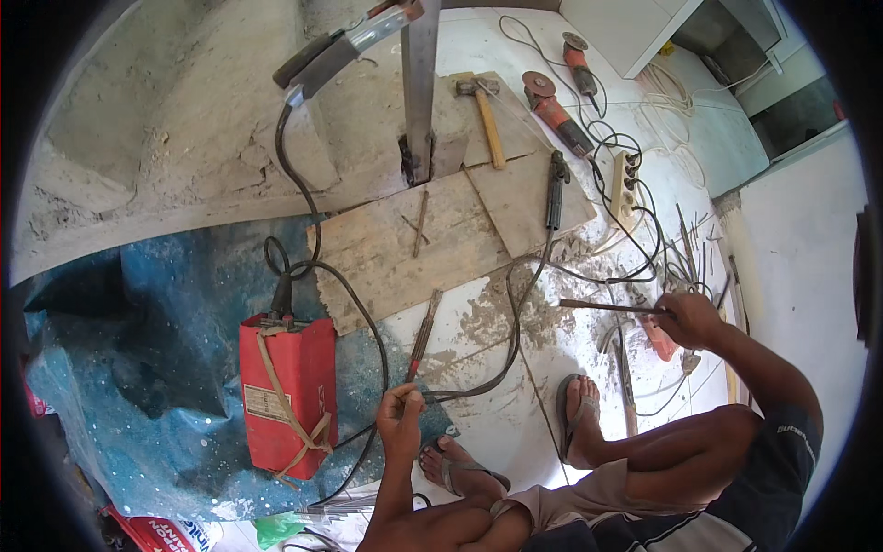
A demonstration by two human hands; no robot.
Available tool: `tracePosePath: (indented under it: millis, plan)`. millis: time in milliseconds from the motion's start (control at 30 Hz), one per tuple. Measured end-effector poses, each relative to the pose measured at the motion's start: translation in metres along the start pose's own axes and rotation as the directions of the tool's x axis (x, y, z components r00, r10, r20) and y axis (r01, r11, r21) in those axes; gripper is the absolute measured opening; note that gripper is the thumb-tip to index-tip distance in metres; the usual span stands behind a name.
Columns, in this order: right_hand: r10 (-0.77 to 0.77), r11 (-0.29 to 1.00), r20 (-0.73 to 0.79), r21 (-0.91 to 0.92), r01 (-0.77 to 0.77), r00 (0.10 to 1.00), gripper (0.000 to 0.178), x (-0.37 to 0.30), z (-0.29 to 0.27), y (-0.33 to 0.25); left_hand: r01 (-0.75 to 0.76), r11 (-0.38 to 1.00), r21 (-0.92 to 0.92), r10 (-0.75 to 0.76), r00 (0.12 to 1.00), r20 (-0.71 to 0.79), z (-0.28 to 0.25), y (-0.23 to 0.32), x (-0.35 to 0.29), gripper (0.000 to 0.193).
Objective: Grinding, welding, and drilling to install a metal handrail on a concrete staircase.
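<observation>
My left hand (400,419) is closed, its fingers pinched at the red end of a slim, dark, ribbed tool (422,339). That tool slants away from the hand over the white tiles; its exact kind is unclear. On the right, my right hand (688,321) grips a thin brown metal bar (607,306), which points left above the dirt-stained floor. A red welding machine (317,377) stands left of my left hand, with a strap around it. Its black cables (515,322) run past my left hand toward a dark electrode holder (556,189) on the boards.
A metal post (419,92) rises beside a clamp (349,48) with a cable. A hammer (489,124) lies on wooden boards (395,244). Two angle grinders (559,120) and a power strip (624,189) lie at far right. A blue sheet (156,368) covers the left floor.
</observation>
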State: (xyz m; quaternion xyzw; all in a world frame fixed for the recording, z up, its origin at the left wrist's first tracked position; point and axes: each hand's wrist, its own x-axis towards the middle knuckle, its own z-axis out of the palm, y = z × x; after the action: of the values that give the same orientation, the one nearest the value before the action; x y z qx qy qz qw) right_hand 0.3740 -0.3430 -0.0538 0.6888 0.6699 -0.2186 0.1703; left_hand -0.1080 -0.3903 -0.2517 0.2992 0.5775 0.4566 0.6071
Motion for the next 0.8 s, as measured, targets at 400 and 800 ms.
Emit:
tracePosePath:
  millis: [400,800]
  plan:
    - [0.182,0.864,-0.194,0.499,-0.063,0.964,0.019,-0.050,0.166,0.045,-0.563,0.636,0.527,0.606,0.788,0.110,0.032,0.247,0.015,0.026]
    - [0.227,0.587,-0.284,0.803,0.102,0.932,0.020,-0.031,0.216,0.038,-0.852,0.157,0.500,0.863,0.364,0.351,0.230,0.569,0.122,0.071]
